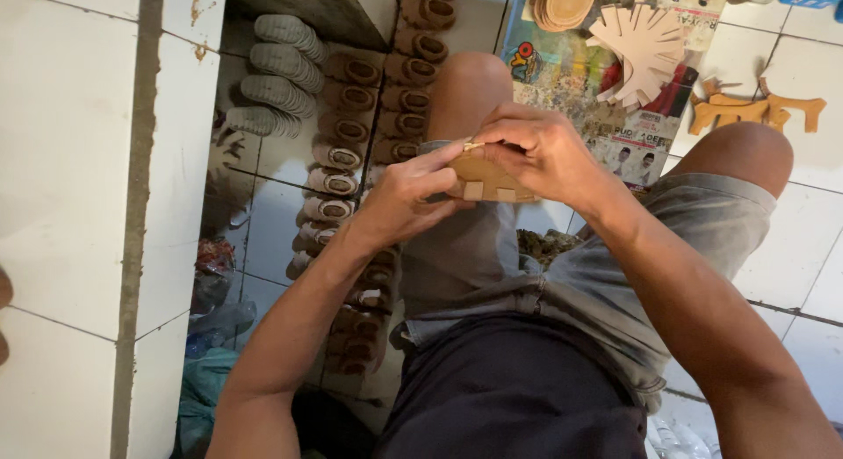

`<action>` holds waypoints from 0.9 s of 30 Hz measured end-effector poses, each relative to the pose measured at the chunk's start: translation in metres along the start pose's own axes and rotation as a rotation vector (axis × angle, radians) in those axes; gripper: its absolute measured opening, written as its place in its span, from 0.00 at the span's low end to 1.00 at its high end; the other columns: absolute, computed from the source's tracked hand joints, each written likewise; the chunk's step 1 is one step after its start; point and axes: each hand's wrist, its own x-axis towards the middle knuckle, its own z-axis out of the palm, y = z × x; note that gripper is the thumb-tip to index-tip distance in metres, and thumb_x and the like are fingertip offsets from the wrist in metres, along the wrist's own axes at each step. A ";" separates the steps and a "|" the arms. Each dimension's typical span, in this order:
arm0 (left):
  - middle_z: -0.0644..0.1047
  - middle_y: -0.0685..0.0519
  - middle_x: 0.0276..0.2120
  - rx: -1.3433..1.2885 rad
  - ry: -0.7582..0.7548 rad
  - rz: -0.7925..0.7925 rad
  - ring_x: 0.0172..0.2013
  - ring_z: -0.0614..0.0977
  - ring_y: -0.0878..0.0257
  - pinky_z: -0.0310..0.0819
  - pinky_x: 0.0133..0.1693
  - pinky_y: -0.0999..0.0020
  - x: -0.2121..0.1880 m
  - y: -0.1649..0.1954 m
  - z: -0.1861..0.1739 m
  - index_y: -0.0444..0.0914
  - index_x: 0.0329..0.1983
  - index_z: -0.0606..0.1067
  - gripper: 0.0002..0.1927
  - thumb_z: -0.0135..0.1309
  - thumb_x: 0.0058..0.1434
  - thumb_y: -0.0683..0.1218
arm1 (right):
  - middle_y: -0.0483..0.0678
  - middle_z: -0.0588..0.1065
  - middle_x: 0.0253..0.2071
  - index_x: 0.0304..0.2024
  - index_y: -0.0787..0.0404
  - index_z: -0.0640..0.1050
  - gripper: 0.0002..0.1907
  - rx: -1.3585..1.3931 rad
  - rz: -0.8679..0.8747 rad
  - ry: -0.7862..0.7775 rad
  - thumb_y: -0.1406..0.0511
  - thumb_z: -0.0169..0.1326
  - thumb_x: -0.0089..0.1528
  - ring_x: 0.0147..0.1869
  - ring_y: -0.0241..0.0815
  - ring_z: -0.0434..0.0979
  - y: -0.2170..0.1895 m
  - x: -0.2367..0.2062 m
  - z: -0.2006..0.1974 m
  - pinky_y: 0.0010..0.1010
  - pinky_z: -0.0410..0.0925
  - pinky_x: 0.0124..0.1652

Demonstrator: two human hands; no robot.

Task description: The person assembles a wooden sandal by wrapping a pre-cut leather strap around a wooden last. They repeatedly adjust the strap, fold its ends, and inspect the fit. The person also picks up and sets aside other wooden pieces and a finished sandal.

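The tan leather piece (488,180) is a flat cut-out with two small pale square tabs along its lower edge. It is held above the lap, tilted, its upper portion hidden behind fingers.

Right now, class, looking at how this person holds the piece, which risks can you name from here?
1. Both hands, left hand and right hand, pinch the flat tan cut-out piece in mid-air above the lap; it might slip or bend.
2. The rows of small brown shoes on the tiled floor lie close beside the left leg, so a shift could scatter them.
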 end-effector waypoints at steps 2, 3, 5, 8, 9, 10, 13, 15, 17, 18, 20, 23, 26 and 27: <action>0.74 0.43 0.63 -0.031 0.015 0.000 0.54 0.83 0.47 0.81 0.50 0.62 -0.001 0.000 0.000 0.36 0.38 0.75 0.15 0.71 0.55 0.40 | 0.51 0.78 0.42 0.44 0.67 0.81 0.08 0.016 -0.032 -0.028 0.75 0.60 0.61 0.43 0.46 0.80 0.000 -0.001 -0.001 0.32 0.73 0.40; 0.74 0.44 0.62 -0.049 0.021 -0.002 0.55 0.83 0.47 0.81 0.51 0.62 -0.002 -0.001 0.001 0.37 0.40 0.76 0.14 0.71 0.55 0.40 | 0.49 0.78 0.42 0.45 0.66 0.82 0.09 0.030 -0.044 -0.055 0.75 0.60 0.61 0.44 0.45 0.81 0.000 -0.003 -0.002 0.31 0.74 0.41; 0.75 0.44 0.63 -0.073 0.013 0.019 0.56 0.82 0.48 0.81 0.53 0.61 -0.003 -0.001 0.003 0.36 0.40 0.76 0.14 0.70 0.55 0.39 | 0.48 0.77 0.42 0.44 0.65 0.83 0.12 -0.080 -0.118 -0.111 0.74 0.60 0.57 0.46 0.45 0.79 -0.001 -0.007 -0.005 0.32 0.76 0.42; 0.75 0.44 0.62 -0.073 0.008 0.048 0.57 0.81 0.47 0.79 0.55 0.60 -0.002 0.001 0.005 0.35 0.40 0.76 0.14 0.69 0.53 0.38 | 0.48 0.74 0.41 0.41 0.65 0.82 0.14 -0.364 -0.293 -0.196 0.72 0.62 0.51 0.48 0.47 0.76 -0.005 -0.015 -0.009 0.37 0.76 0.45; 0.75 0.44 0.61 -0.075 0.004 0.062 0.57 0.81 0.47 0.79 0.55 0.59 0.000 0.002 0.006 0.35 0.39 0.77 0.14 0.69 0.52 0.38 | 0.48 0.74 0.41 0.39 0.64 0.82 0.12 -0.411 -0.336 -0.221 0.70 0.64 0.53 0.47 0.47 0.75 -0.007 -0.018 -0.011 0.39 0.76 0.45; 0.75 0.44 0.62 -0.055 -0.009 0.067 0.57 0.81 0.47 0.79 0.55 0.60 0.002 0.004 0.005 0.34 0.38 0.75 0.14 0.69 0.53 0.37 | 0.48 0.74 0.41 0.38 0.63 0.82 0.10 -0.453 -0.384 -0.245 0.68 0.65 0.54 0.47 0.46 0.74 -0.009 -0.020 -0.012 0.42 0.75 0.44; 0.74 0.43 0.62 0.023 -0.013 0.104 0.58 0.80 0.46 0.79 0.55 0.60 0.007 0.012 0.004 0.33 0.36 0.72 0.14 0.68 0.54 0.36 | 0.50 0.74 0.41 0.40 0.65 0.81 0.15 -0.576 -0.406 -0.318 0.68 0.63 0.50 0.48 0.48 0.76 -0.012 -0.024 -0.018 0.42 0.76 0.49; 0.75 0.43 0.60 0.056 0.038 0.168 0.57 0.80 0.46 0.78 0.56 0.58 0.010 0.017 0.006 0.34 0.34 0.72 0.14 0.68 0.53 0.36 | 0.48 0.74 0.45 0.48 0.63 0.81 0.18 -0.324 -0.259 -0.171 0.71 0.58 0.55 0.50 0.46 0.76 -0.009 -0.024 -0.024 0.37 0.75 0.50; 0.75 0.44 0.58 0.093 0.027 0.202 0.56 0.81 0.46 0.79 0.54 0.58 0.010 0.018 0.008 0.34 0.33 0.71 0.14 0.68 0.53 0.36 | 0.47 0.75 0.47 0.57 0.61 0.77 0.22 -0.063 0.010 -0.133 0.70 0.56 0.59 0.50 0.45 0.77 -0.004 -0.023 -0.024 0.34 0.74 0.50; 0.76 0.44 0.57 0.110 0.020 0.202 0.56 0.81 0.45 0.79 0.53 0.58 0.008 0.019 0.010 0.34 0.33 0.71 0.15 0.68 0.53 0.36 | 0.46 0.75 0.47 0.62 0.60 0.73 0.25 0.066 0.205 -0.167 0.66 0.57 0.62 0.49 0.45 0.77 -0.001 -0.021 -0.020 0.34 0.74 0.50; 0.76 0.44 0.57 0.160 0.015 0.210 0.55 0.81 0.46 0.79 0.53 0.58 0.004 0.019 0.012 0.34 0.34 0.71 0.15 0.68 0.52 0.36 | 0.48 0.75 0.47 0.64 0.60 0.71 0.26 0.142 0.299 -0.249 0.62 0.57 0.65 0.50 0.47 0.76 0.005 -0.019 -0.013 0.36 0.72 0.51; 0.76 0.43 0.58 0.142 -0.035 0.176 0.53 0.81 0.46 0.79 0.51 0.58 -0.001 0.017 0.013 0.35 0.39 0.71 0.18 0.69 0.50 0.36 | 0.53 0.73 0.48 0.60 0.64 0.74 0.21 -0.043 0.160 -0.374 0.61 0.54 0.67 0.54 0.52 0.73 0.006 -0.021 -0.002 0.41 0.68 0.52; 0.76 0.44 0.59 0.149 -0.051 0.127 0.56 0.80 0.45 0.78 0.53 0.58 -0.003 0.019 0.012 0.36 0.47 0.70 0.23 0.68 0.50 0.36 | 0.54 0.71 0.49 0.60 0.63 0.72 0.21 -0.232 0.197 -0.420 0.58 0.52 0.68 0.55 0.54 0.73 0.001 -0.024 0.001 0.42 0.68 0.51; 0.75 0.45 0.59 0.163 -0.044 0.134 0.58 0.80 0.45 0.78 0.54 0.59 -0.002 0.020 0.012 0.36 0.50 0.70 0.25 0.67 0.51 0.35 | 0.54 0.72 0.50 0.60 0.62 0.72 0.21 -0.282 0.143 -0.411 0.57 0.52 0.69 0.56 0.54 0.73 -0.001 -0.024 -0.003 0.42 0.68 0.52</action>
